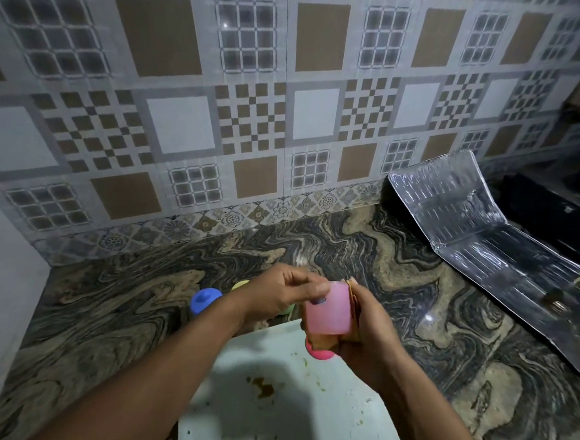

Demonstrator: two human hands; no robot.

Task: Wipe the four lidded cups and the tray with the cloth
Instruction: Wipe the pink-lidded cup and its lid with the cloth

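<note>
On marbled counter (348,251), stained white tray (302,409) at near edge; above its far rim, left hand (276,291) with fingers curled round pink cup (328,312), right hand (370,328) gripping brownish cloth (321,342) pressed to that cup's side; blue cup (204,299) and half-hidden green cup (239,285) on counter beyond left wrist.

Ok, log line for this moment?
step: wiping pink cup | left hand: holds cup | right hand: holds cloth against cup | tray: stained

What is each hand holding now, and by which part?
The left hand grips the pink cup by its upper end. The right hand holds the cloth against the cup's right side and lower end.
</note>
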